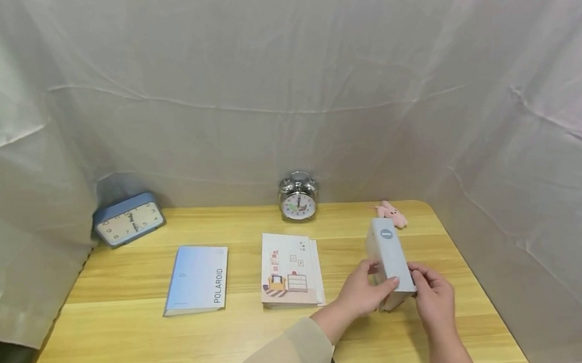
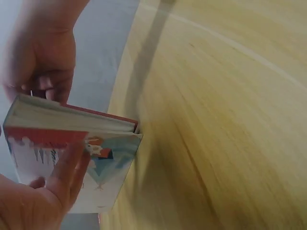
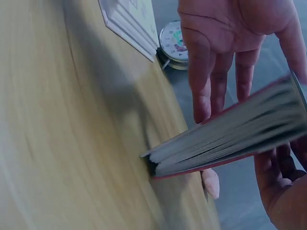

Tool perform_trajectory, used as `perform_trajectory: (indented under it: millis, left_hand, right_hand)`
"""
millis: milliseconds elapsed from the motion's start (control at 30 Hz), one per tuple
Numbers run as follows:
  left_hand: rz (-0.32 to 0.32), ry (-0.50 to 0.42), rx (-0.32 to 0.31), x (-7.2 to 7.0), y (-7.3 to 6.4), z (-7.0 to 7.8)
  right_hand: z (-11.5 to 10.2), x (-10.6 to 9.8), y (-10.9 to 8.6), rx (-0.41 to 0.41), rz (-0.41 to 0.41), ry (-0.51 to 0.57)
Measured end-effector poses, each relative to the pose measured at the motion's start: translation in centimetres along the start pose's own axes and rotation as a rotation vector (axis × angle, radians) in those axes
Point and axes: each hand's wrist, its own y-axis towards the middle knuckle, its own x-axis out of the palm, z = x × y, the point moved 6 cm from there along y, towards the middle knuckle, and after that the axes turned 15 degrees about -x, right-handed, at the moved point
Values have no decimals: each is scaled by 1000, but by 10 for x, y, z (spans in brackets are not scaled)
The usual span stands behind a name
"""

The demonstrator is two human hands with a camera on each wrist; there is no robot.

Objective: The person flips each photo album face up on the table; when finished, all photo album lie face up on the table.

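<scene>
A thick book stands on edge at the table's right, its pale grey spine with a round dark label facing up. My left hand grips it from the left, thumb over the spine and fingers along the cover. On the other side my right hand holds the near right edge, its thumb by the spine's end. In the left wrist view the cover shows red and white with a drawn picture. The page block faces the right wrist view, its lower corner close to the wooden table.
A blue book marked POLAROID and a white illustrated book lie to the left. Along the back stand a blue clock and a silver twin-bell alarm clock. A small pink plush toy lies behind the held book. Grey curtains surround the table.
</scene>
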Motion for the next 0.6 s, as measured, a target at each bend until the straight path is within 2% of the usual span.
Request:
perform_trajectory:
  millis: [167,333,467,600]
  left_hand:
    - [49,-52,-21,-2,1,-2]
    - [91,-59,-39,-5,1,-2]
    - [91,-91,-45,-7,1,-1]
    - [70,-141,-45,-7,2,-3]
  right_hand:
    - [10,7,-4,51,-90,36]
    - [33,10,-9,148,-226,-21]
    - [51,11,-13,211,-325,-99]
    - [57,12,-13,213,-344,-113]
